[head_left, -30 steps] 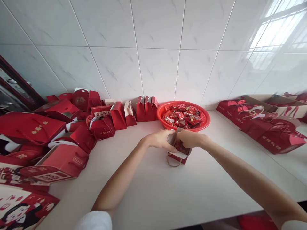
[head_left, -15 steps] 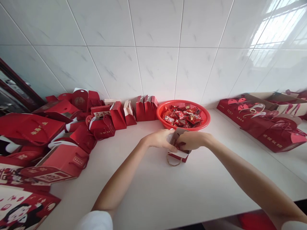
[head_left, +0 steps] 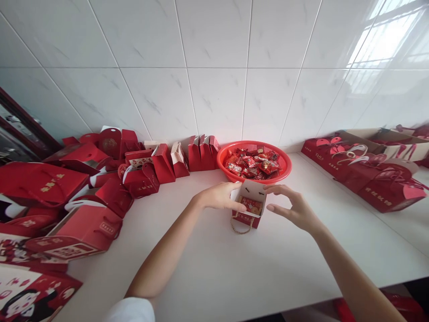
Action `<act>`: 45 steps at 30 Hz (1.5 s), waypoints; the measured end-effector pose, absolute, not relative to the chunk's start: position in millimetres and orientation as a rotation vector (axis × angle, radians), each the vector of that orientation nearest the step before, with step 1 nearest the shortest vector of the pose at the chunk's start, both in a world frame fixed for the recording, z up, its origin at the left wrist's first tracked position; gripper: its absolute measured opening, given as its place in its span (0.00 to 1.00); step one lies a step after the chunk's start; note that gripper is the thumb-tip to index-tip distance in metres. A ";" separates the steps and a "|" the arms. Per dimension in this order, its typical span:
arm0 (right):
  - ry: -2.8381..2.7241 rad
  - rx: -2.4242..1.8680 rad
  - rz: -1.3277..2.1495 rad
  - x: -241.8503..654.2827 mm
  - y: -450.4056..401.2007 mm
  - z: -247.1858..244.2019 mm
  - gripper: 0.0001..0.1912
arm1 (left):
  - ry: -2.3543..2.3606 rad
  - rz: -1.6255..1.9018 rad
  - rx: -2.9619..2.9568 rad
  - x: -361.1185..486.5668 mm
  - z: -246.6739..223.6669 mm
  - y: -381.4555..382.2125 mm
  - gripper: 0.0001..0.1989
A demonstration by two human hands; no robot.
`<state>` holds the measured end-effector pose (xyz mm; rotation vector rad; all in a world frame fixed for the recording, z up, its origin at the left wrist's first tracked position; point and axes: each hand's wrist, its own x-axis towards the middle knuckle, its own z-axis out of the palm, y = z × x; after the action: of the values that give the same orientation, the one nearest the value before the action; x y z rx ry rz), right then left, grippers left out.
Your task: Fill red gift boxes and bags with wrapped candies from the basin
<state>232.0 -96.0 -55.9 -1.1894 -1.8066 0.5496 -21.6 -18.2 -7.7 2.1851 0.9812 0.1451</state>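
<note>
A small red gift box (head_left: 256, 222) with its top open stands on the white counter, a twisted rope handle (head_left: 241, 232) hanging at its front. Red wrapped sweets (head_left: 250, 205) show inside it. My left hand (head_left: 219, 197) grips the box's left side, thumb along the front rim and the other fingers partly hidden behind the wall. At the box's right edge, my right hand (head_left: 295, 208) is held with fingers and thumb apart and nothing in it; whether a fingertip touches the flap I cannot tell. Just behind the box sits a red plastic basket (head_left: 287, 166) of wrapped sweets.
Several red gift boxes (head_left: 97, 223) crowd the left side of the counter (head_left: 201, 277). A row of small upright boxes (head_left: 164, 165) runs along the tiled wall. More red boxes (head_left: 382, 185) with handles stand at the right, beside an open carton (head_left: 407, 150).
My right hand has come out of the box and moved right, its fingers now spread. The sweets inside are now visible. My left hand stays on the box.
</note>
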 end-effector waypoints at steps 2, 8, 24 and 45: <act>-1.750 -1.173 0.536 226.4 -96.6 -63.5 0.20 | 1.009 0.129 2.210 -21.3 -4.0 -24.1 0.37; -1.614 -1.096 0.624 221.6 -91.4 -76.7 0.13 | 1.120 0.084 2.229 -23.4 5.4 -41.4 0.28; -1.669 -1.077 0.840 226.1 -97.8 -86.4 0.19 | 1.115 0.089 2.317 -22.7 8.4 -33.4 0.11; -1.443 -1.214 0.632 202.6 -92.1 -113.0 0.22 | 0.901 0.100 2.200 -29.1 -3.6 -17.4 0.23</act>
<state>202.6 -92.1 -113.0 -1.2139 -1.4429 0.6319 -29.1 -17.4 -3.6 2.1996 0.9009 0.1002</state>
